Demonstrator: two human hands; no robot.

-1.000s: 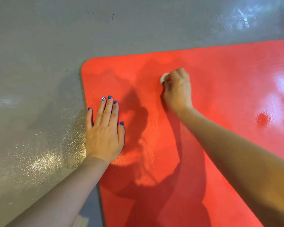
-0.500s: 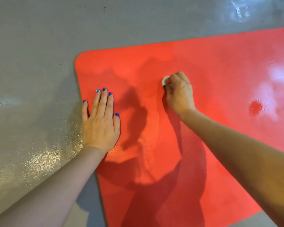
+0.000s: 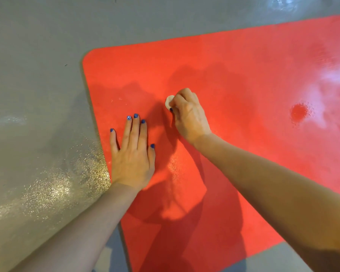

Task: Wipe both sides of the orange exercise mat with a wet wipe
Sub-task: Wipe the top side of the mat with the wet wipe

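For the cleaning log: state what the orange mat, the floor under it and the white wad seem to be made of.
Orange mat: likely foam or rubber, with a fine pebbled finish and wet-looking glare at right.
Floor: looks like grey coated concrete or vinyl, with grainy sparkle in the light.
White wad, pinched by the right hand: probably a balled wet wipe; too small to confirm.

Bare forearms, hands (image 3: 133, 156) — blue-painted nails
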